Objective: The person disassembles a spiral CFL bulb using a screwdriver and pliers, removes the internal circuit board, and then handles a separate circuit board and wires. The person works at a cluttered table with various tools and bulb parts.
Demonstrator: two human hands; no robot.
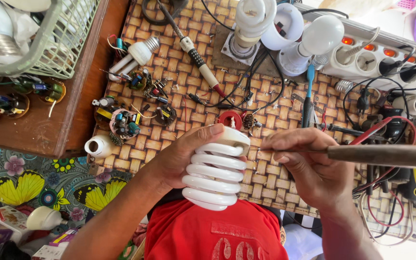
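Over the woven worktop (275, 188), left hand (181, 156) clasping spiral lamp (214, 175); right hand (304, 166) pinching soldering iron (381, 155) — tip best kept steady at the lamp base, clear of the glass.

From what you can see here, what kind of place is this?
Probably a small home workbench for repairing lamps. The left hand holds a white spiral bulb, the right hand a soldering iron. Loose circuit boards and a power strip lie on the woven mat.
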